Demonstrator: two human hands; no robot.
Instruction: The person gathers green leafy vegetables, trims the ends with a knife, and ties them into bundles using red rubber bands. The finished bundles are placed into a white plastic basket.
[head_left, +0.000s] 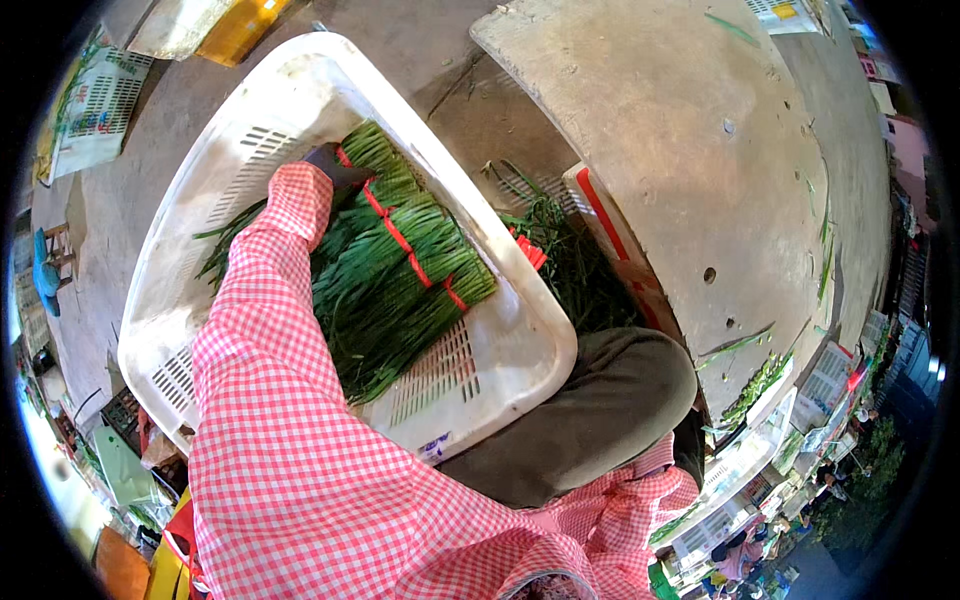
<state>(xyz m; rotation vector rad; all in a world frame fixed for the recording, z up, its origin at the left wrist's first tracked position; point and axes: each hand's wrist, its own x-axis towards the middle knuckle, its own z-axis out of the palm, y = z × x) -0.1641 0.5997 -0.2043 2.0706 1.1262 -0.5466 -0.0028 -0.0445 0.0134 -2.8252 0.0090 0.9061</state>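
My left hand (341, 166), in a dark glove, reaches into a white plastic basket (517, 300) and grips the farthest of several bundles of garlic chives (409, 217). Its fingers are partly hidden behind the bundle. The bundles lie side by side, pale cut ends to the right and dark leaves toward me, bound with red ties (405, 247). Some loose leaves (232, 232) stick out left of my forearm. My right hand is out of view; only its checked sleeve (637, 495) shows by my knee.
Beside the basket, loose chives (577, 270) and a bunch of red ties (529, 250) lie below a worn board (660, 150) with stray leaves on it. My bent knee (592, 412) is against the basket's near side. Another white crate (101, 112) stands far left.
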